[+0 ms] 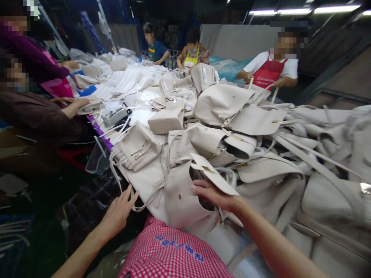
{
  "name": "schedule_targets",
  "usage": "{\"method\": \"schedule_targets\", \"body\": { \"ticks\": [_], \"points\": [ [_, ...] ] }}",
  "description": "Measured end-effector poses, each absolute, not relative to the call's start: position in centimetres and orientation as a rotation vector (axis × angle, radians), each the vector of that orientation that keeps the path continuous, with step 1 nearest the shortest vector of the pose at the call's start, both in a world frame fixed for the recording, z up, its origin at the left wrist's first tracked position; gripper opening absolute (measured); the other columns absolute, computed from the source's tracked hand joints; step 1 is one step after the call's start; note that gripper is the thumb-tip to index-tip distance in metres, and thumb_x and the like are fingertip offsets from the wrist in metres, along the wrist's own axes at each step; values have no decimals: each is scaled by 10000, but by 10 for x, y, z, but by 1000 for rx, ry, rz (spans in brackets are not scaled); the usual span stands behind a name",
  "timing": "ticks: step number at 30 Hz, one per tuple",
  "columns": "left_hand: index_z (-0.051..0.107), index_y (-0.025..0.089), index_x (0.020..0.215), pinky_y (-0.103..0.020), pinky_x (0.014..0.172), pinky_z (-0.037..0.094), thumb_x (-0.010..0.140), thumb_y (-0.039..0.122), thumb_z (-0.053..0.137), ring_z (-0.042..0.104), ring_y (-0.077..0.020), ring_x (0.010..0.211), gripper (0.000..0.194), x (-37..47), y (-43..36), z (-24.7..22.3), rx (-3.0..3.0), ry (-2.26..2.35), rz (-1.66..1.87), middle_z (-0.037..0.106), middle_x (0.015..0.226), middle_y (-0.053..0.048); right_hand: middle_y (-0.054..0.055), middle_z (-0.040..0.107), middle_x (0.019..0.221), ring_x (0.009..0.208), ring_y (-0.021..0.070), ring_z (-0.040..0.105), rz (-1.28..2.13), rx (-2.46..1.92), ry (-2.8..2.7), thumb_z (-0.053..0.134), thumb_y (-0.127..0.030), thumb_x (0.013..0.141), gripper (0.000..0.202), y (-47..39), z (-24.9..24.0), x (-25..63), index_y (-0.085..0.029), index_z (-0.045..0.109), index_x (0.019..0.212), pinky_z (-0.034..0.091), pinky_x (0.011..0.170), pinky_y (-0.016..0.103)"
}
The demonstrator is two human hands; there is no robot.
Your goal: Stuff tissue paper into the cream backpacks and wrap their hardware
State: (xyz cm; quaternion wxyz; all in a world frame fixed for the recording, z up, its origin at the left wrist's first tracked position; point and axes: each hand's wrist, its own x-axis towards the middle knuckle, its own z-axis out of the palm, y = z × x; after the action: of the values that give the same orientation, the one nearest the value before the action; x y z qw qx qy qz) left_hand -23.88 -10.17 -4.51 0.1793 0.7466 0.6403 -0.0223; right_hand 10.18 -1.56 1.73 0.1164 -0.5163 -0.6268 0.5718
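Observation:
In front of me a beige leather bag rests at the table's edge, its mouth gaping and its flap lifted. My right hand reaches in at the mouth below the flap, fingers stretched out towards the front rim; its thumb is hidden. A small gold fitting shows on the bag's front. To the left, my left hand hovers just off the table with its fingers spread, beside a thin beige strap. Whether the fingertips touch the strap I cannot tell.
Several beige bags are heaped to the right. Another bag lies ahead on the left, near a tape dispenser. White wrapping covers the far table. Several people work around it, one in a red apron.

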Motion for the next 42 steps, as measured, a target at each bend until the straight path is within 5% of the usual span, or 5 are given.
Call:
{"method": "schedule_targets", "body": {
  "ticks": [5, 7, 11, 23, 42],
  "points": [
    [664, 227, 1029, -366, 951, 470, 875, 129, 411, 603, -228, 1064, 312, -156, -90, 15, 2293, 1055, 270, 681, 1104, -84, 61, 690, 957, 842, 186, 632, 1953, -1458, -1549, 570, -542, 790, 518, -37, 49, 136, -184, 608, 1162, 480, 819, 346],
    [623, 195, 1131, -384, 1039, 416, 833, 102, 478, 496, -252, 1240, 344, -110, -85, 35, 2364, 760, 365, 542, 1360, -121, 53, 686, 893, 818, 192, 626, 1820, -1495, -1555, 520, -525, 832, 425, -56, 48, 154, -182, 649, 1047, 483, 786, 340],
    [603, 142, 1107, -338, 1038, 420, 841, 35, 435, 528, -220, 1188, 332, -35, -74, 41, 2473, 492, 324, 604, 1248, -128, 34, 664, 789, 787, 211, 610, 1412, -1635, -1603, 477, -409, 866, 279, -99, 15, 176, -195, 648, 811, 477, 749, 343],
    [648, 139, 828, -311, 811, 484, 854, 51, 412, 612, -207, 857, 253, 30, -51, 31, 2571, 609, -258, 665, 878, -80, 26, 681, 670, 607, 172, 627, 1409, -1408, -831, 563, -480, 784, 296, -148, -48, 147, -189, 613, 778, 461, 577, 277],
    [685, 154, 783, -242, 709, 413, 849, 147, 472, 578, -151, 755, 222, 17, -45, 36, 2266, 816, -127, 663, 800, -32, 19, 686, 785, 695, 158, 600, 1146, -1411, -760, 670, -384, 787, 227, -158, -43, 139, -195, 701, 909, 492, 666, 272]
  ]
}}
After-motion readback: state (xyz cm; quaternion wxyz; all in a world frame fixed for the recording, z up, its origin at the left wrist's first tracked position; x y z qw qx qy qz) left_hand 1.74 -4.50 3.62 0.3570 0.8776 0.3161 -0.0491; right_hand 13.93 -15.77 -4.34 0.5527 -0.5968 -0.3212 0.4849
